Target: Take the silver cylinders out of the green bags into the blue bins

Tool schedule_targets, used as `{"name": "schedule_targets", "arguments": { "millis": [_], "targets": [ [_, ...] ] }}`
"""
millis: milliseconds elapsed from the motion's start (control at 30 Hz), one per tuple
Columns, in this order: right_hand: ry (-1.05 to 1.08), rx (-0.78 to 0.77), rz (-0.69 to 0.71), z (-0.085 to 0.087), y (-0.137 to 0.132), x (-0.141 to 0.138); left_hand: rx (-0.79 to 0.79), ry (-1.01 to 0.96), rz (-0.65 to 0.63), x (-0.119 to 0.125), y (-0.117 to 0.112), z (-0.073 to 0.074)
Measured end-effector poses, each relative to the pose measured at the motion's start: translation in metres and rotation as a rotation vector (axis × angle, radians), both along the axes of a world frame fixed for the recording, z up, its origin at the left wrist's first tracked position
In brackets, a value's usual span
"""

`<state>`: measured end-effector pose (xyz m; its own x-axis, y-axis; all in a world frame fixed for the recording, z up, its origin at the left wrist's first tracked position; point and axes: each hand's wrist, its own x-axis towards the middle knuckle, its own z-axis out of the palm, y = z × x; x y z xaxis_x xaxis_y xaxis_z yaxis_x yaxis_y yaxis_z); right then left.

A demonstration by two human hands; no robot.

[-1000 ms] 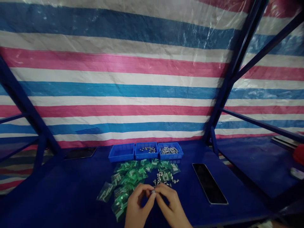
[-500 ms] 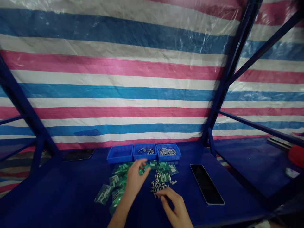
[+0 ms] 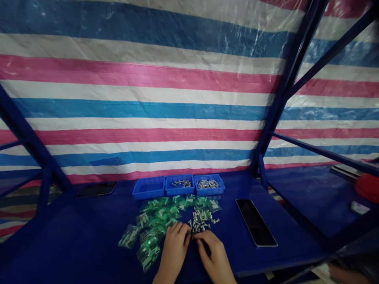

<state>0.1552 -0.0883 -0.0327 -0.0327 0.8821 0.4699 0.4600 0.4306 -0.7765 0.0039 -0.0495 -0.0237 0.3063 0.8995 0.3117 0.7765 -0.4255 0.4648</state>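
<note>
My left hand (image 3: 175, 240) and my right hand (image 3: 210, 244) meet at the near edge of a blue table (image 3: 74, 244), fingertips pinched together over a small metal piece too small to name. Just beyond the fingertips lies a pile of small silver metal parts (image 3: 201, 220). To the left of it spreads a heap of small green-tinted plastic bags (image 3: 156, 221) with parts inside. My left hand rests against the bags.
Three small blue trays (image 3: 149, 188) stand in a row at the back; the middle and right ones hold metal parts. A black phone (image 3: 255, 222) lies to the right, another dark phone (image 3: 96, 189) at back left. Blue frame posts (image 3: 281, 90) stand around; a striped tarp hangs behind.
My left hand reached out over the green bags half a second ago and has come back. Both hands are together again near the metal parts.
</note>
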Motion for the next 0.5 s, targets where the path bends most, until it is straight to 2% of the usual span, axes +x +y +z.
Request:
{"name": "schedule_targets", "arguments": {
  "millis": [67, 167, 300, 400, 500],
  "targets": [
    [0.015, 0.005, -0.018, -0.001, 0.000, 0.001, 0.031, -0.084, -0.003, -0.003, 0.002, 0.001],
    [0.054, 0.042, -0.065, 0.000, -0.001, 0.003, 0.019, -0.351, -0.011, -0.008, 0.002, 0.008],
    [0.122, 0.097, -0.101, 0.009, 0.002, 0.002, -0.244, -0.877, 0.075, -0.008, -0.002, 0.025],
    [0.163, 0.119, -0.066, 0.021, 0.005, -0.005, -0.475, -1.278, 0.129, -0.003, -0.006, 0.034],
    [0.181, 0.135, -0.031, 0.034, 0.007, -0.012, -0.606, -1.520, 0.148, 0.003, -0.008, 0.036]
  ]
}}
